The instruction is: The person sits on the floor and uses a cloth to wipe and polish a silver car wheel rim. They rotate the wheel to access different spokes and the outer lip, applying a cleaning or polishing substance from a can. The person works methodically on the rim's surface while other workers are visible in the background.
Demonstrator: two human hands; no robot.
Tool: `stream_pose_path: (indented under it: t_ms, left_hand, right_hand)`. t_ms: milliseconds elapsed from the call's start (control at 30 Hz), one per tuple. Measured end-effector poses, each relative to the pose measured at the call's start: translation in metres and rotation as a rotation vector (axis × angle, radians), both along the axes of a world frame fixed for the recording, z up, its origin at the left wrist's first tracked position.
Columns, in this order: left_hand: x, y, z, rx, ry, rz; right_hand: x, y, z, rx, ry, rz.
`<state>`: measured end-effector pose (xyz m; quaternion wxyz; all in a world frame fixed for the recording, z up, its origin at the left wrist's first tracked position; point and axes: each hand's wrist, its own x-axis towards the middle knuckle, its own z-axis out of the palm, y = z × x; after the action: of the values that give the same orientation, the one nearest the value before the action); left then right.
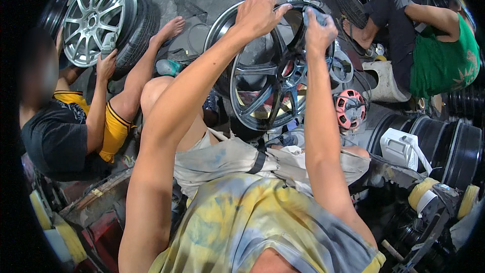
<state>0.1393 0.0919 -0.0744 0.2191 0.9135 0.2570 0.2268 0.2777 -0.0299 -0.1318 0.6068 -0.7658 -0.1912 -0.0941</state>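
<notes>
The dark wheel (283, 83), in the frame's upper middle, lies just below the left hand (258, 17) — gripping its top edge — and the right hand (319, 33), equally near, whose grip I can't tell.

Left hand (256, 17) and right hand (320, 34) extend forward, close together.

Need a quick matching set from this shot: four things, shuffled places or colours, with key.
1. right hand
2. silver wheel
3. boxy device
4. round reel

A. pinkish red
B. white, by black rims
C. at the dark wheel's upper rim
D. upper left, by a co-worker's hand

Pairs: 1-C, 2-D, 3-B, 4-A
</notes>
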Motion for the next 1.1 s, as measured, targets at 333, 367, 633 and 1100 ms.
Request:
stream_pose_path:
  t_ms: [333, 367, 633, 1100]
  left_hand:
    - [-0.004, -0.003, -0.001, -0.025, -0.017, 0.004]
    - [0.0, -0.003, 0.0, -0.013, -0.052, -0.008]
    - [0.006, 0.0, 0.002, -0.012, 0.009, 0.003]
    - [0.013, -0.004, 0.012, -0.164, -0.022, -0.099]
  right_hand:
    - [-0.035, -0.051, -0.041, -0.191, -0.151, 0.141]
    - [-0.021, -0.042, -0.026, -0.233, -0.18, 0.144]
    - [-0.033, -0.06, -0.037, -0.343, -0.242, 0.244]
    - [0.003, -0.066, 0.012, -0.548, -0.174, 0.409]
